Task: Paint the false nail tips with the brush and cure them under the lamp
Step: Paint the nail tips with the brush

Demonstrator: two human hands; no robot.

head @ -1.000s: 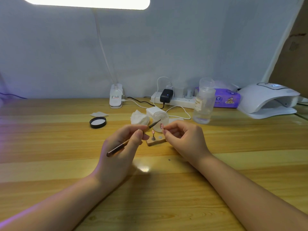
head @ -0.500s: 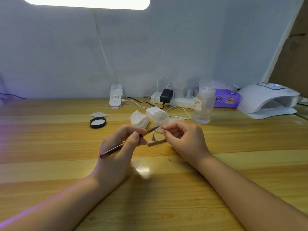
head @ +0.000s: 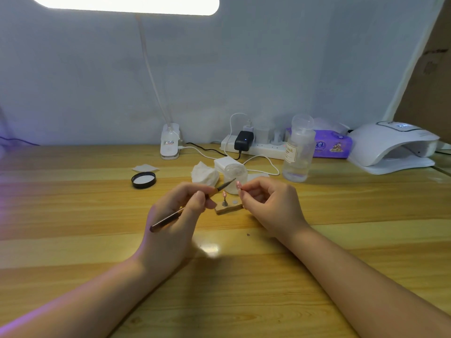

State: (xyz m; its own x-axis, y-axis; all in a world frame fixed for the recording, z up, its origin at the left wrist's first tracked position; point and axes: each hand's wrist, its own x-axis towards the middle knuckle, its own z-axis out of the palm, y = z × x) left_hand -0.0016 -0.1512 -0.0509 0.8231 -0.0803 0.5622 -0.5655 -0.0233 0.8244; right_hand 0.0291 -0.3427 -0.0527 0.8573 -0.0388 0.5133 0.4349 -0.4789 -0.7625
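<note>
The left hand (head: pixel 175 215) pinches a thin brush (head: pixel 190 206) like a pen, its tip angled up toward the pink nail tip (head: pixel 238 184) that the right hand (head: pixel 268 206) holds between fingertips just beside it. Below them, on the wooden table (head: pixel 73 215), sits a small wooden block (head: pixel 229 209) with another nail tip standing on a peg (head: pixel 224 200). The white curing lamp (head: pixel 393 147) rests far off at the right, against the wall.
</note>
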